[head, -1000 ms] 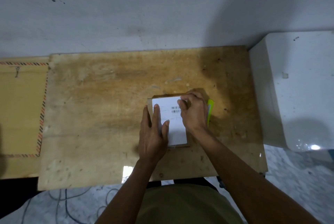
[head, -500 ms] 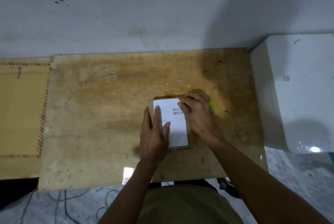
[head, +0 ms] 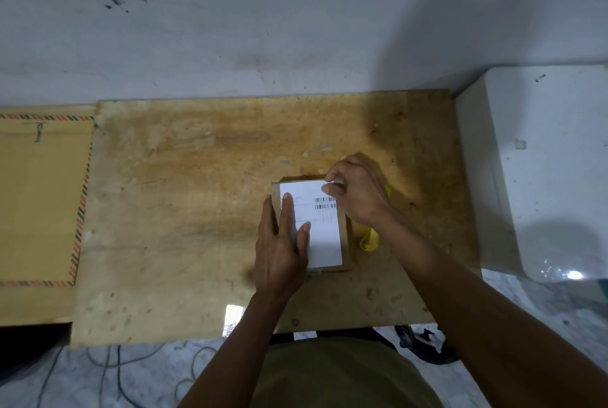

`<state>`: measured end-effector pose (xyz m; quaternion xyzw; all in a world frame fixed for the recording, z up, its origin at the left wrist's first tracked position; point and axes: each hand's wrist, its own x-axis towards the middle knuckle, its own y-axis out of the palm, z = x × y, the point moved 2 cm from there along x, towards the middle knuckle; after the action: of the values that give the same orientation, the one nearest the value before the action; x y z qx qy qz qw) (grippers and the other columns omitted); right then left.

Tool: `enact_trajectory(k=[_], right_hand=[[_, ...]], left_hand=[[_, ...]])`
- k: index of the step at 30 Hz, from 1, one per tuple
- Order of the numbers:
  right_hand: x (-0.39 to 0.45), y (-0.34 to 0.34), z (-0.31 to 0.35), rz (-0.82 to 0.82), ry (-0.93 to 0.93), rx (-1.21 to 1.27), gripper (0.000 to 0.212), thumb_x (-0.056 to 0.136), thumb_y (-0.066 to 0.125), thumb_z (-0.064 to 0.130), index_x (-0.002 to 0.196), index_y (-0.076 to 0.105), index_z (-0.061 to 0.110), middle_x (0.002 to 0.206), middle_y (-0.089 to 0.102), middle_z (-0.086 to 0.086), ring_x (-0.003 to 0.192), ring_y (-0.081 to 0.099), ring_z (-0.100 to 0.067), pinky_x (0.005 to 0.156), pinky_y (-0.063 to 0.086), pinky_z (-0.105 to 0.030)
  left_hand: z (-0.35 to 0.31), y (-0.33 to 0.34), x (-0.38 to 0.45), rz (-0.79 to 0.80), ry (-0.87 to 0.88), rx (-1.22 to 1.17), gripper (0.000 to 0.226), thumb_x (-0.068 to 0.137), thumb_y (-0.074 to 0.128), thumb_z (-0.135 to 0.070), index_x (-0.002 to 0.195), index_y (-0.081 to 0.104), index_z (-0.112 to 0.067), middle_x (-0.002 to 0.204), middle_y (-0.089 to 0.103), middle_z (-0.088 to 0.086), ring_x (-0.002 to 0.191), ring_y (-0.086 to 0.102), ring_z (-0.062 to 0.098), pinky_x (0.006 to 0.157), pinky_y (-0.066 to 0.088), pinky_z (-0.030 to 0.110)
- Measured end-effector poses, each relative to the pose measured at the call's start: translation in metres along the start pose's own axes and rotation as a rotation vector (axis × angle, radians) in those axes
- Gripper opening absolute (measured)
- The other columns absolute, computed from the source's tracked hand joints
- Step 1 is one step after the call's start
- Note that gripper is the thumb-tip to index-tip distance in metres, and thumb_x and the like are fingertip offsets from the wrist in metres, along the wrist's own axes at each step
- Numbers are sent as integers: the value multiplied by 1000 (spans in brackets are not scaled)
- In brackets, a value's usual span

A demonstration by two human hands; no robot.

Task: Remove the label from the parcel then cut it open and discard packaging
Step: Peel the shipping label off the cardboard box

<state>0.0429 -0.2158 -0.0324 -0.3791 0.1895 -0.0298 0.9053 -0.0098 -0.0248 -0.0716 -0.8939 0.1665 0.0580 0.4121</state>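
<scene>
A small brown cardboard parcel [head: 344,230] lies on the wooden table [head: 197,210], with a white barcode label [head: 324,236] covering most of its top. My left hand [head: 279,249] lies flat on the parcel's left side, fingers spread over the label. At the label's far right corner my right hand [head: 358,192] has thumb and fingertips pinched together on the label's edge. A yellow-green tool [head: 370,239] lies just right of the parcel, mostly hidden under my right wrist.
A tan envelope with a striped border [head: 39,200] lies at the table's left. A white appliance [head: 543,170] stands against the table's right edge. The wall runs along the back. Cables [head: 112,371] trail on the marble floor below the front edge.
My right hand has shifted from the barcode area toward the label's far right corner and pinched there. My left hand stays flat on the parcel.
</scene>
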Motion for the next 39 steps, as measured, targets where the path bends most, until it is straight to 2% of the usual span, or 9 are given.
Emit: enact_trajectory(k=[5, 9, 14, 20, 23, 26, 29, 34, 39], right_hand=[[9, -4, 0, 65, 6, 9, 8, 91, 67, 15, 83, 65, 18, 99, 54, 4, 96, 59, -18, 81, 53, -39], [9, -3, 6, 110, -64, -197, 6, 97, 56, 14, 98, 62, 14, 111, 52, 1, 105, 53, -18, 79, 50, -40], [-2, 7, 3, 86, -145, -415, 26, 86, 62, -1, 105, 52, 14, 117, 47, -4, 106, 49, -18, 66, 52, -36], [-10, 8, 1, 84, -246, -322, 23, 88, 50, -13, 102, 54, 6, 113, 47, -9, 101, 43, -17, 66, 30, -19], [-12, 9, -3, 99, -276, -289, 18, 92, 49, -8, 100, 54, 7, 113, 48, -11, 105, 46, -21, 72, 32, -25], [-11, 9, -7, 73, -198, -135, 12, 98, 49, 10, 93, 46, 20, 106, 48, 0, 90, 49, -13, 65, 35, -24], [-12, 10, -10, 26, -132, -17, 10, 99, 53, 24, 108, 52, 20, 112, 53, 2, 94, 52, -10, 67, 39, -23], [-12, 13, -10, -109, -172, 103, 8, 92, 65, 13, 97, 68, 7, 102, 61, -4, 89, 58, -13, 70, 48, -24], [-15, 15, -10, -140, -147, 152, 7, 92, 64, 10, 86, 65, 6, 104, 63, -5, 94, 60, -15, 75, 49, -29]], left_hand=[[-2, -1, -1, -1, 9, -2, 67, 101, 36, -50, 158, 5, -34, 167, 5, 9, 151, 16, 28, 114, 37, 51], [-2, -1, 0, 2, 1, -8, 67, 101, 34, -52, 158, 5, -34, 167, 4, 8, 152, 13, 27, 115, 34, 50], [-4, 0, -1, 2, -3, -35, 67, 101, 33, -52, 158, 5, -33, 167, 3, 10, 153, 10, 26, 118, 30, 50], [-5, 0, 0, 0, -9, -42, 68, 100, 31, -54, 159, 9, -29, 166, 6, 13, 152, 13, 29, 117, 30, 50], [-4, 0, 0, 8, -21, -44, 67, 100, 32, -54, 158, 7, -32, 166, 5, 11, 152, 12, 28, 117, 30, 51], [-3, 0, 0, 14, -33, -45, 66, 100, 35, -52, 158, 6, -35, 167, 5, 10, 152, 13, 28, 117, 31, 53], [-3, -2, -1, 12, -35, -56, 66, 100, 37, -51, 157, 8, -35, 167, 6, 9, 151, 15, 28, 117, 31, 52], [-5, -4, 0, 6, -52, -88, 66, 99, 39, -51, 157, 13, -32, 166, 8, 8, 151, 15, 25, 119, 28, 48], [-5, -6, 0, -1, -63, -120, 66, 98, 43, -51, 155, 17, -29, 166, 12, 6, 150, 17, 22, 119, 29, 47]])
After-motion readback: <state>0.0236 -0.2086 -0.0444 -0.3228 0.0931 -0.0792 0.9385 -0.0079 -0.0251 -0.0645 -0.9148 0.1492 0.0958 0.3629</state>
